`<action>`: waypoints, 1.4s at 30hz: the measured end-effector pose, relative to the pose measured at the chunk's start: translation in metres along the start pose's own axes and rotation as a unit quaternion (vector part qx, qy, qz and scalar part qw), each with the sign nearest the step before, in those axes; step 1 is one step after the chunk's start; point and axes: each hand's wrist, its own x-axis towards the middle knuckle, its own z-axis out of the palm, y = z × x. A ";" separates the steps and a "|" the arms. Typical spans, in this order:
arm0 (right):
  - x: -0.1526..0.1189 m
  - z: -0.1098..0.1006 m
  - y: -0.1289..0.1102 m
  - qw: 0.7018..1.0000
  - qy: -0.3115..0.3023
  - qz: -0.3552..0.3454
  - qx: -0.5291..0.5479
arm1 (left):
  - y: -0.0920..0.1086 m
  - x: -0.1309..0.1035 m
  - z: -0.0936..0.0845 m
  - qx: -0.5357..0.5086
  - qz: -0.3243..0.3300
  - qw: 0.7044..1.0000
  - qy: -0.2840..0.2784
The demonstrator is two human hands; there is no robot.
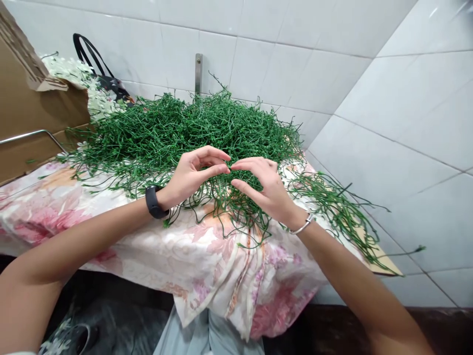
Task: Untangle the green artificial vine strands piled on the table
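Observation:
A large heap of thin green artificial stems (185, 123) lies on a table covered by a floral cloth (158, 246). My left hand (195, 172), with a black band on its wrist, is over the front of the heap, thumb and fingertips close together; whatever they pinch is too small to make out. Facing it, my right hand (262, 185), with a silver bracelet on the wrist, has its thumb apart from its fingers. The right fingertips nearly meet the left ones, and nothing is plainly visible in that hand.
A cardboard box (48, 113) stands at the left, with white flowers (99, 98) and a black-handled bag (111, 84) behind. More green stems (332, 202) spread to the right table corner. A tiled wall (288, 69) with a metal bracket (198, 74) rises behind.

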 end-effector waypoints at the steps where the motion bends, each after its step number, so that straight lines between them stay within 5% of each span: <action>1: 0.000 0.002 -0.001 1.000 -0.007 0.000 0.014 | 0.001 -0.001 0.001 -0.008 0.001 1.000 -0.001; 9: -0.002 0.010 0.001 0.997 -0.012 0.016 0.070 | 0.001 -0.003 0.005 0.001 -0.011 1.000 0.012; 17: -0.001 0.006 0.003 0.991 0.097 0.048 0.076 | 0.000 0.000 0.003 0.015 0.025 0.999 -0.027; 23: -0.001 0.004 0.001 0.989 0.132 0.009 0.064 | 0.000 -0.002 0.003 0.070 0.029 0.997 -0.023; 32: 0.000 0.005 0.007 0.996 0.067 -0.034 0.042 | -0.001 -0.003 0.005 0.124 0.096 0.987 -0.027; 36: -0.002 0.006 0.004 0.989 0.135 -0.065 -0.019 | -0.004 -0.003 0.004 0.153 0.123 0.980 -0.012; 42: -0.003 0.006 -0.001 0.966 0.182 -0.104 -0.153 | 0.001 -0.004 0.004 0.126 0.089 0.985 -0.080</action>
